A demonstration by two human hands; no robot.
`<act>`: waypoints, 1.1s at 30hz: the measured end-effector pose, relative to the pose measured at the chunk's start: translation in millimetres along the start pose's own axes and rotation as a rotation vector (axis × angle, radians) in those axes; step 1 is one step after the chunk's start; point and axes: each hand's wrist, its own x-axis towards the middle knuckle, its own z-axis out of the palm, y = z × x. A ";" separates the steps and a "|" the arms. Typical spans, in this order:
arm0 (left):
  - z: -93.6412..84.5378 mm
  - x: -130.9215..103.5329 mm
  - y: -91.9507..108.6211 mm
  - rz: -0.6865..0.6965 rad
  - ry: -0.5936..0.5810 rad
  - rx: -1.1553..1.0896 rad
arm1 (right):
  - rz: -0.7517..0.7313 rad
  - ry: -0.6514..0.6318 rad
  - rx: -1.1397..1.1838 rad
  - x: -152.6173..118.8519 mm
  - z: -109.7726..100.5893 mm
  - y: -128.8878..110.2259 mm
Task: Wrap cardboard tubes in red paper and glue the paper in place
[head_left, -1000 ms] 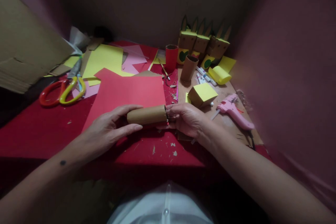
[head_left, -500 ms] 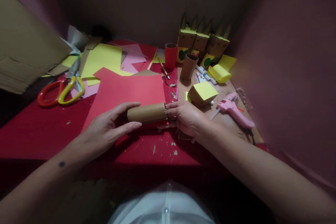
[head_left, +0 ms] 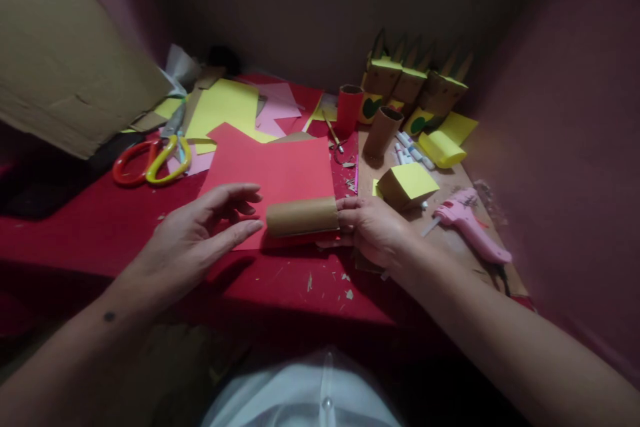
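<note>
A brown cardboard tube [head_left: 302, 217] lies sideways over the near edge of a sheet of red paper [head_left: 280, 163]. Fingers of my right hand [head_left: 375, 230] reach into the tube's right end and grip it there; some fingertips are hidden inside. My left hand [head_left: 200, 227] is just off the tube's left end, thumb and fingers parted, with nothing between them. Right of the paper, a yellow-topped cardboard box [head_left: 407, 187] sits beyond my right hand.
Scissors [head_left: 153, 160] with red and yellow handles lie at left by yellow paper [head_left: 225, 107]. A pink glue gun [head_left: 470, 227], markers [head_left: 413, 147] and an upright brown tube [head_left: 383, 133] occupy the board at right. Behind stand a red tube [head_left: 349, 110] and cardboard figures [head_left: 415, 83].
My left hand has let go of the tube's left end and drawn back from it. My right hand keeps hold at the other end. The whole view has shifted slightly.
</note>
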 end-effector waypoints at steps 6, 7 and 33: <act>-12.3 -15.4 -18.8 0.167 0.104 0.261 | -0.011 -0.069 -0.031 -0.9 -7.4 1.1; -13.2 -18.1 -20.2 0.185 0.146 0.297 | -0.021 -0.073 -0.039 -1.3 -8.8 1.2; -6.2 -24.0 -24.9 -0.062 0.024 -0.703 | -0.311 0.108 0.087 3.5 -16.4 17.1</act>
